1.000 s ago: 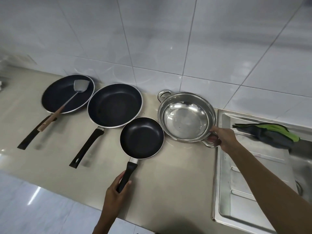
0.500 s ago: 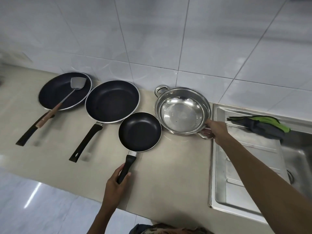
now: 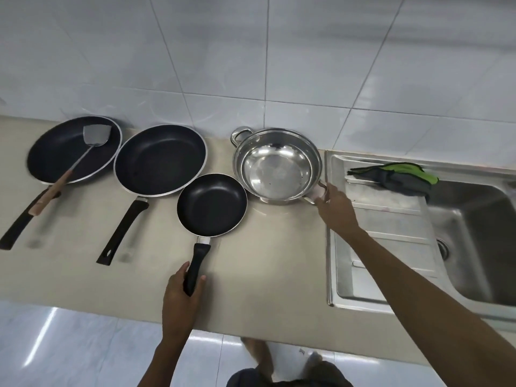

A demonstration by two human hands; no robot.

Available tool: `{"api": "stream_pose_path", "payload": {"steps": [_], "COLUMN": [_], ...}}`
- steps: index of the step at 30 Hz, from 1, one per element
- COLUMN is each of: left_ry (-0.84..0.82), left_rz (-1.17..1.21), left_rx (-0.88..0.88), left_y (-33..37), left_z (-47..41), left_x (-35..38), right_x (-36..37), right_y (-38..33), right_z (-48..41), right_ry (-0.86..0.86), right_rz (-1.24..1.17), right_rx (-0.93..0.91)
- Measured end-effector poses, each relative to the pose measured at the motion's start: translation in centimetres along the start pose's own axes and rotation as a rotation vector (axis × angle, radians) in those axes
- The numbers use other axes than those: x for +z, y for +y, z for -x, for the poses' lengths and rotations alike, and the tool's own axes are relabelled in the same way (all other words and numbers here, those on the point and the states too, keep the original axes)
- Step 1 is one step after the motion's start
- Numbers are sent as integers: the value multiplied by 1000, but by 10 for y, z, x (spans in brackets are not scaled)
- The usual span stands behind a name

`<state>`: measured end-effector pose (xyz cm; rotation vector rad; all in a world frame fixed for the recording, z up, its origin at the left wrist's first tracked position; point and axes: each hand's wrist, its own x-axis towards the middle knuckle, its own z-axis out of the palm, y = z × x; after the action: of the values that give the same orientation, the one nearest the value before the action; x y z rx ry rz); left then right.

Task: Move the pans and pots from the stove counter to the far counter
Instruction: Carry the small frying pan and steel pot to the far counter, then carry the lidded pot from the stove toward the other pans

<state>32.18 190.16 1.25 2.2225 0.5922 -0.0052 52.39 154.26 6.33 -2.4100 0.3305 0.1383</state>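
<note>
A small black frying pan sits on the beige counter, and my left hand is wrapped around the end of its black handle. To its right stands a shiny steel pot with two loop handles; my right hand grips its right handle. Behind the small pan lies a larger black pan. A third black pan at the far left holds a metal spatula with a wooden handle.
A steel sink with a ribbed drainboard adjoins the counter on the right, and a grey-green cloth lies at its back. A white tiled wall rises right behind the pans. The counter's front edge is near my body.
The view has pulled back and shifted, showing more of the sink and the floor. Both hands stay on the same handles; the pot and small pan rest where they were.
</note>
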Motion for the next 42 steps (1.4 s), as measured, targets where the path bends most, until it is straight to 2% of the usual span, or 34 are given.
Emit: {"api": "stream_pose_path", "payload": {"steps": [5, 7, 12, 16, 24, 30, 35, 42], "left_ry": [153, 186, 97, -31, -250, -444, -564, -652], "left_rz": [-396, -477, -522, -524, -494, -485, -472, -391], "left_rx": [202, 278, 439, 581, 922, 1129, 1319, 1516], "left_y": [11, 20, 55, 99, 224, 321, 412, 540], "left_z": [31, 48, 103, 163, 303, 403, 463, 539], "left_x": [9, 15, 56, 114, 263, 358, 440, 569], "right_x": [-11, -17, -49, -90, -216, -308, -385, -496], "right_y": [28, 42, 94, 156, 311, 411, 483, 595], "right_z": [54, 82, 151, 208, 320, 381, 405, 395], "right_ry": [-64, -53, -20, 24, 189, 317, 452, 608], "right_rz": [278, 354, 436, 521, 542, 503, 465, 434], "right_rx": [-149, -227, -416, -461, -219, 51, 243, 429]}}
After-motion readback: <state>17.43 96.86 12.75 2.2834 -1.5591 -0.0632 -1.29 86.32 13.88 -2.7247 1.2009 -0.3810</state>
